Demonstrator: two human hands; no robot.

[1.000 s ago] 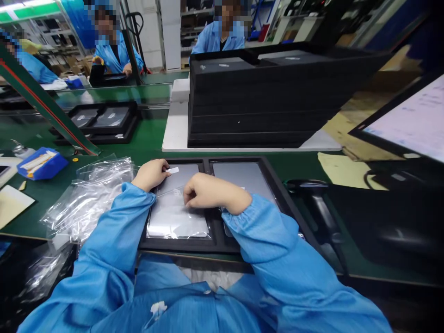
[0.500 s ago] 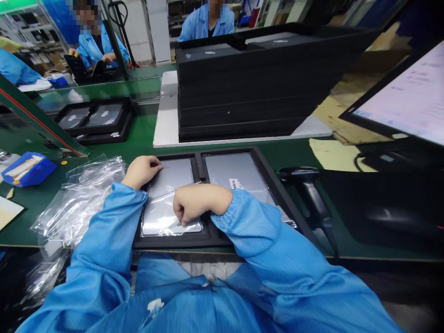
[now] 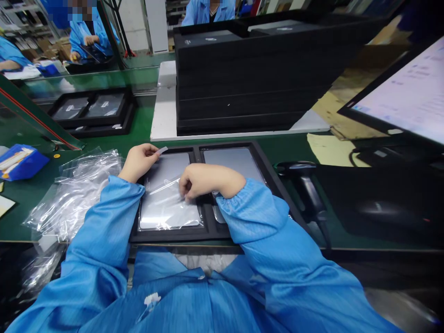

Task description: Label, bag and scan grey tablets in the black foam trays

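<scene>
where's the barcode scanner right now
In the head view the black barcode scanner lies on the green bench right of the black tray, below the monitor, beyond the right hand.

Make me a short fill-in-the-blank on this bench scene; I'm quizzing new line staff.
1. The left hand pinches a small ____ strip.
2. The right hand presses on the clear bag over the ____ tablet in the black tray.
3. Loose clear bags lie to the ____ of the tray.

Missing words: white; left; left
</scene>
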